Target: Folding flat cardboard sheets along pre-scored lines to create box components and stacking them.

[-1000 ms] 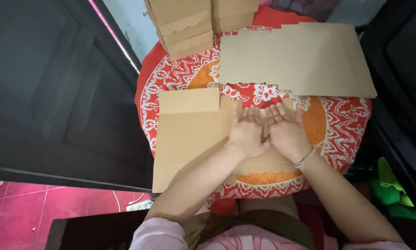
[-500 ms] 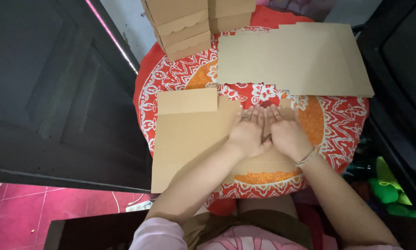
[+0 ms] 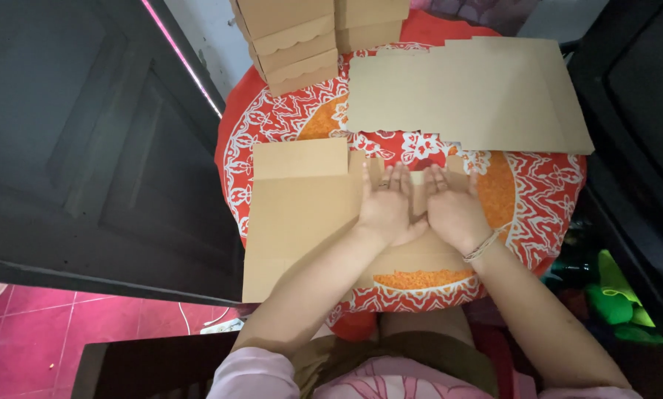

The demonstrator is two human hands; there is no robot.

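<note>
My left hand [image 3: 387, 210] and right hand [image 3: 453, 214] cover the middle of the flat cardboard sheet [image 3: 302, 214], and the stacked boxes [image 3: 294, 37] run off the top edge.

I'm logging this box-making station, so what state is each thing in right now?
Flat brown cardboard box blank: unfolded, lying on the table, pressed by both hands.
Left hand: open, palm down on the blank.
Right hand: open, palm down on the blank.
Pile of flat brown cardboard sheets: unfolded, lying flat.
Folded brown cardboard boxes: closed, stacked.
Dark door: open.
</note>
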